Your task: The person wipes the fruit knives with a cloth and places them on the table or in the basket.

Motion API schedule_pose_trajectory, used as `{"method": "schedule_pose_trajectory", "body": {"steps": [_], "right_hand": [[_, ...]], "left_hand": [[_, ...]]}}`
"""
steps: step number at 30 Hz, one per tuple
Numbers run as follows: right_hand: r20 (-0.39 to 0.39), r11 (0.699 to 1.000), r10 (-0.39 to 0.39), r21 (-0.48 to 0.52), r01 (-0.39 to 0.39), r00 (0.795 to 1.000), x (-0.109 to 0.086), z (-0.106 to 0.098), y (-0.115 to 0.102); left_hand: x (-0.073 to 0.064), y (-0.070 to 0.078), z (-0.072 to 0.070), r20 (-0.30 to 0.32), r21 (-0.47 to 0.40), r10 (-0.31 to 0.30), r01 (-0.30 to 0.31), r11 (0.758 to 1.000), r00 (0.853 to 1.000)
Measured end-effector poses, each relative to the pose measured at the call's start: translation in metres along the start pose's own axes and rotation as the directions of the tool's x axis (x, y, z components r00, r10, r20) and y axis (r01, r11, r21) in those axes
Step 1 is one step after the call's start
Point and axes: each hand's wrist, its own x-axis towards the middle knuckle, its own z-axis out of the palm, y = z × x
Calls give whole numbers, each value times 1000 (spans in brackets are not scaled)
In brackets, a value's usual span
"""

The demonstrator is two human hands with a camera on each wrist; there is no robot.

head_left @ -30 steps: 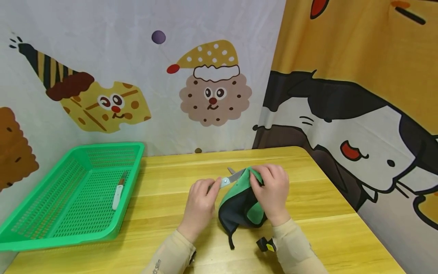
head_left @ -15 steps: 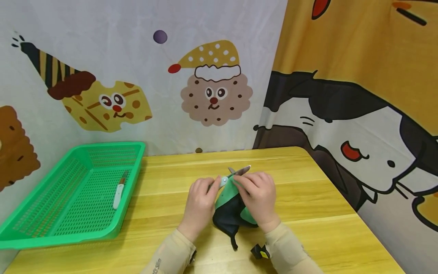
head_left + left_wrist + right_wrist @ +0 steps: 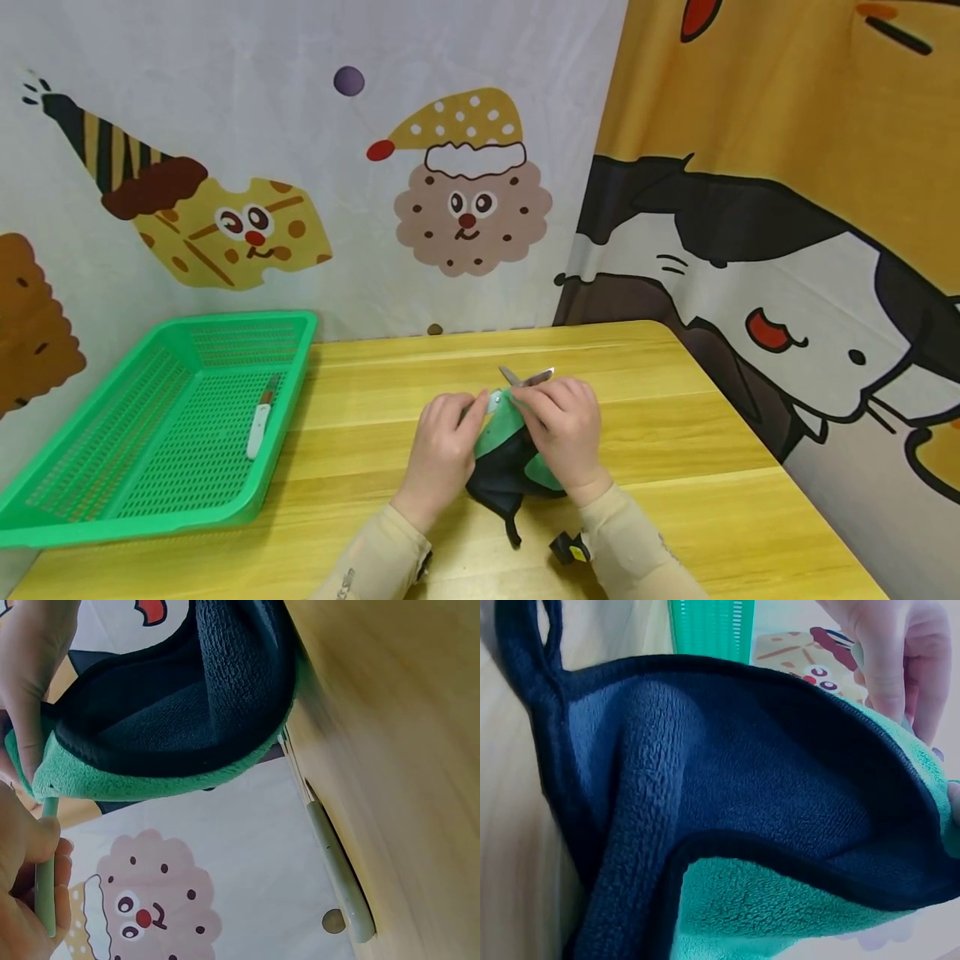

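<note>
Two hands meet over the table (image 3: 697, 442). The left hand (image 3: 446, 442) has its grip clamped on the pale handle of a knife (image 3: 496, 401), the blade directed away to the right; this presumably steadies it and keeps the edge clear of the holding fingers. The right hand (image 3: 562, 429) has its grip together on the green side of a dark-lined cloth (image 3: 502, 467), pinched at the blade near the handle, probably so that fabric lies between fingers and metal; whether both faces are covered cannot be told. The rest of the cloth hangs below. A second pale-handled tool (image 3: 341, 876) lies on the table behind the cloth, and another knife (image 3: 257, 432) rests inside the green basket (image 3: 135, 527) at left, probably set apart to leave working room. Compared with one second earlier, the right hand and cloth have shifted leftward, from the blade's far end toward the handle, and the tip now shows beyond the fingers. The left hand has hardly moved.
</note>
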Motion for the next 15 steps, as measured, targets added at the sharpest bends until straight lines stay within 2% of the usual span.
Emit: {"method": "schedule_pose_trajectory", "body": {"steps": [4, 15], "right_hand": [[-32, 1000, 1, -16, -1, 999, -1, -1, 6], [-48, 993, 93, -62, -96, 995, 4, -13, 22]], "left_hand": [[1, 1, -1, -3, -3, 1, -1, 1000, 1000], [3, 2, -2, -21, -15, 3, -3, 1000, 1000]]}}
